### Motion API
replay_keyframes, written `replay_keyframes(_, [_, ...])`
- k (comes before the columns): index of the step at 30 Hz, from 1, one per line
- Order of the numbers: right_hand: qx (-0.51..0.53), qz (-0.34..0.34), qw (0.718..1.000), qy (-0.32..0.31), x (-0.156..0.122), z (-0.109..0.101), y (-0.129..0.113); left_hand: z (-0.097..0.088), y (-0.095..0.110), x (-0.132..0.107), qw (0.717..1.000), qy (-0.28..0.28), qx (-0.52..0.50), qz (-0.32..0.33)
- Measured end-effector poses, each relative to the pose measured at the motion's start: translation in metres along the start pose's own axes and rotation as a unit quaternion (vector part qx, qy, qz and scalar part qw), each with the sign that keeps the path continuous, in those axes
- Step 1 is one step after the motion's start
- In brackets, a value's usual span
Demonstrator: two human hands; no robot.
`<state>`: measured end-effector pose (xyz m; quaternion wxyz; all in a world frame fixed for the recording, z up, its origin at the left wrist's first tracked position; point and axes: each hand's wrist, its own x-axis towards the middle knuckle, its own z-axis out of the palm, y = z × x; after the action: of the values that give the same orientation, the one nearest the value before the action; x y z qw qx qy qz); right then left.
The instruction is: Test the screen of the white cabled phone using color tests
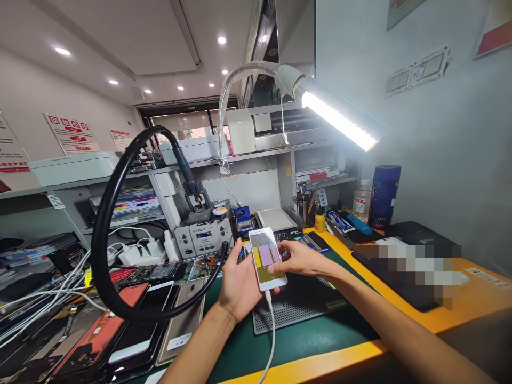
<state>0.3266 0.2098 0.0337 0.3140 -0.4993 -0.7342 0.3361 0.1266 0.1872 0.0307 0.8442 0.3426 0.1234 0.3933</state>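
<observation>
My left hand point(237, 285) is wrapped round a white smartphone point(267, 258) and holds it up above the green bench mat point(320, 333). Its screen is lit with yellow and pink blocks. A white cable point(272, 341) hangs from the phone's lower end toward me. My right hand point(299, 258) reaches in from the right, its fingers on the phone's right edge and its thumb lying across the lower screen. Under the hands lies a dark perforated work pad point(298, 304).
Several phones and phone backs point(132, 325) lie in a row on the left, under a big black hose loop point(104, 224). A soldering station point(204, 234) stands behind. A lit desk lamp point(340, 120) hangs overhead. Tools, bottles and a dark blue canister point(383, 196) crowd the right rear.
</observation>
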Motion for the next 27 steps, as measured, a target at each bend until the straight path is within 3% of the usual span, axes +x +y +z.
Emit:
replay_keyframes(5, [0.021,-0.026,0.997,-0.074,-0.007,0.001,-0.005,0.0,0.003,0.0,1.0,0.009,0.006,0.002])
replay_keyframes(14, [-0.015,-0.017,0.998,-0.066,-0.001,-0.008,0.002,-0.001,0.001,0.0,1.0,-0.001,0.002,-0.003])
replay_keyframes(27, [0.093,0.011,0.983,0.157,0.019,-0.012,0.008,0.004,-0.009,-0.001,0.999,-0.012,0.022,-0.031])
